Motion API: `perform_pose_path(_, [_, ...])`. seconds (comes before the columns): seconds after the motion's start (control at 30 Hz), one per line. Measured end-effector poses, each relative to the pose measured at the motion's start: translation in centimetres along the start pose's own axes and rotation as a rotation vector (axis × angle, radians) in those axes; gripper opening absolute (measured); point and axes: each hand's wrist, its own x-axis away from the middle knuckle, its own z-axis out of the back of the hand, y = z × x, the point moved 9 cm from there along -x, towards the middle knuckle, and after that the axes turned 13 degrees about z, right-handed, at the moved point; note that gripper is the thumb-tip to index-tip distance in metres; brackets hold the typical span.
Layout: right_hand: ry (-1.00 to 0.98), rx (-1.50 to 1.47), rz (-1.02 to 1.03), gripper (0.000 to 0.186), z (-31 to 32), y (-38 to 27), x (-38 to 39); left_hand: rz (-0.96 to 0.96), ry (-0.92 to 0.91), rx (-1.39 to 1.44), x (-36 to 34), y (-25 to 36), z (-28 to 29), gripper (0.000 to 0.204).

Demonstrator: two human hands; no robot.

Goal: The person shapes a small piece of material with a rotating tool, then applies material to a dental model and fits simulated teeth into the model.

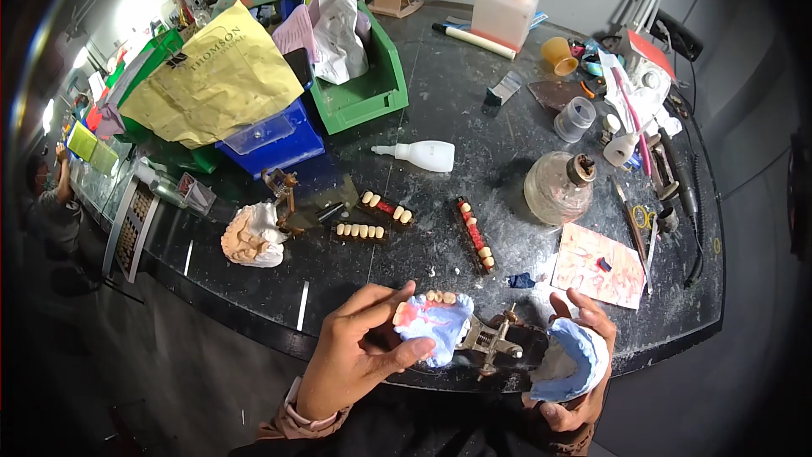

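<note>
My left hand point(355, 351) is closed on a pale blue dental cast point(444, 334) with pink wax and artificial teeth along its back edge. A metal hinged articulator point(491, 343) joins it to a second blue-and-white cast point(567, 360), held in my right hand point(592, 326) with fingers wrapped round it. Beyond them lie tooth strips point(474, 237) on red and dark holders, a small dark blue piece point(522, 280), and a sheet point(596, 264) smeared with pink. A tan and white cast point(254, 235) stands to the left.
The black bench point(423, 51) holds blue point(279, 152) and green bins point(364, 110) with papers, a white squeeze bottle point(427, 155), a glass burner point(554, 190), a jug point(499, 13) and tools at right point(668, 173). A co-worker point(46, 203) is at the far left.
</note>
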Motion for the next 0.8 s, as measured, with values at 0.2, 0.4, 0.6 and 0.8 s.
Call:
perform_pose_path(0.2, [0.001,0.017,-0.091,0.101,0.1,0.5,0.5,-0.13,0.279,-0.198,-0.6,3.5,1.4,0.04])
perform_pose_path(0.4, [-0.02,0.05,-0.113,0.102,0.0,0.3,0.6,-0.288,0.229,-0.309,-0.6,4.3,1.0,0.026])
perform_pose_path(0.6, [0.069,0.072,-0.103,0.102,0.1,0.4,0.7,-0.275,0.213,-0.268,-0.6,4.0,1.0,0.023])
perform_pose_path(0.8, [0.023,0.114,-0.147,0.105,0.0,0.1,0.7,-0.237,0.262,-0.184,-0.7,3.9,1.3,0.017])
